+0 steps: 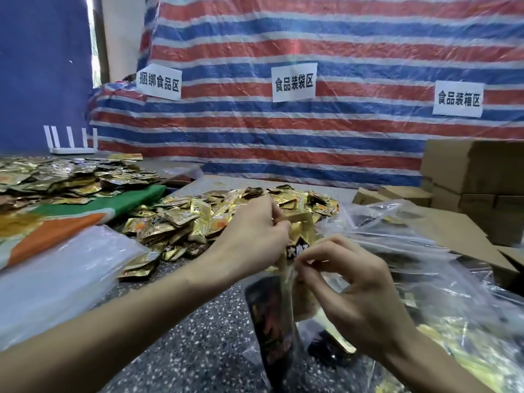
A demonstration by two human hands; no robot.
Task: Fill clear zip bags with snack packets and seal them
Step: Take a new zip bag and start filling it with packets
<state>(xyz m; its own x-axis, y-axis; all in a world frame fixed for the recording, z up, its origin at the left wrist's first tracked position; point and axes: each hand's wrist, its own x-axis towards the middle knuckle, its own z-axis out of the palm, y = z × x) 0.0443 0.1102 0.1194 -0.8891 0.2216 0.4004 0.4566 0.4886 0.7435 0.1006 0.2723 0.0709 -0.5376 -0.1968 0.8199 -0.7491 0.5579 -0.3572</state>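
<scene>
Gold packet (302, 229) clamped in left hand (252, 236); right hand (360, 287) pinches clear bag (273, 321) mouth edge (speckled table (184, 344) shows near left).

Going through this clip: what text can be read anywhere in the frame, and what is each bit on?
"捆绑食品区": left paper sign on the striped tarp.
"食品装袋区": middle paper sign.
"食品装箱区": right paper sign.
"大" plus a cut-off character: gold packet the left hand grips, above the clear zip bag the right hand pinches.
Loose packets, cardboard boxes: too blurred.
</scene>
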